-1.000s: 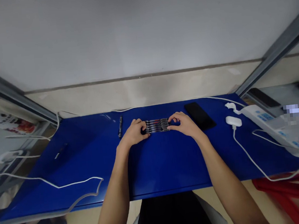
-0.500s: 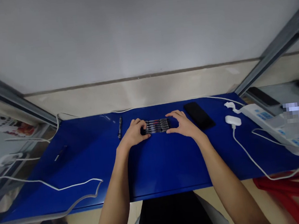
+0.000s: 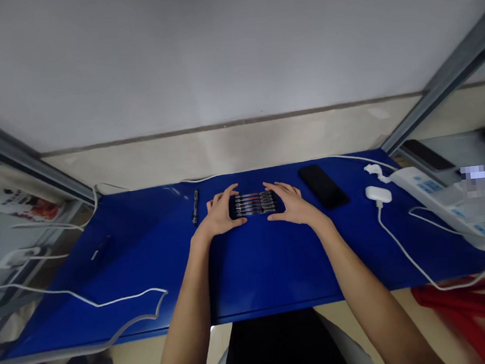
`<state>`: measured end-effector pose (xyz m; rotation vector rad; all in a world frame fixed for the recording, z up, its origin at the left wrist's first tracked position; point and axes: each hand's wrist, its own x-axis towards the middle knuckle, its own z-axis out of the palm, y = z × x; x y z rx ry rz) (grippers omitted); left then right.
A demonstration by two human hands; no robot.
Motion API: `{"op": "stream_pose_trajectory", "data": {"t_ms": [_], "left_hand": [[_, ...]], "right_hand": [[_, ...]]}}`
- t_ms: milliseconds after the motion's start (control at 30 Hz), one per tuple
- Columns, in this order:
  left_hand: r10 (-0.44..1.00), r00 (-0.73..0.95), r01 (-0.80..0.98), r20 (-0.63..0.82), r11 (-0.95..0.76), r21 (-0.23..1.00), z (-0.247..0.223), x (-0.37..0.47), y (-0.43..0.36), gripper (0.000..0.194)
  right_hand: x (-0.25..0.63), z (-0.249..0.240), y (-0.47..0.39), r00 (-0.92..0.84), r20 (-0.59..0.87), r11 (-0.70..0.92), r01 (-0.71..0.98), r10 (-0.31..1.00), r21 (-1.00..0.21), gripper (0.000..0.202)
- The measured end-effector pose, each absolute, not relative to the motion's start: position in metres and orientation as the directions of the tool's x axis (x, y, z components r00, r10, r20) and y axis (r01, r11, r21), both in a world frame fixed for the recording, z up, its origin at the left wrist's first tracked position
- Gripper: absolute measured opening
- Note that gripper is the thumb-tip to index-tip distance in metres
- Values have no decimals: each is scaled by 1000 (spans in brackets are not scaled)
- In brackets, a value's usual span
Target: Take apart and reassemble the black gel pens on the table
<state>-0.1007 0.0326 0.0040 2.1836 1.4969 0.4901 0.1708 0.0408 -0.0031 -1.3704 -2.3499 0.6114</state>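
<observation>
Here, the row of capped pens (image 3: pixel 254 204) lies sideways on the blue desk (image 3: pixel 271 265), between the left hand (image 3: pixel 223 211) and right hand (image 3: pixel 290 203) (both curved wide around its ends).

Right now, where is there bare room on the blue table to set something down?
The blue table is bare between the left forearm and right forearm, nearside of the row of pens, and between the lone pen and small dark object. The right end is crowded with white case, cable and power strip.
</observation>
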Motion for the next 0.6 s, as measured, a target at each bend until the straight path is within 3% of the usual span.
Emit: {"op": "stream_pose_trajectory", "data": {"t_ms": [600], "left_hand": [[936,350,759,32,-304,576,5,-102,33,90]], "right_hand": [[172,-2,44,-463,110,437,693,880,-573,83]]}}
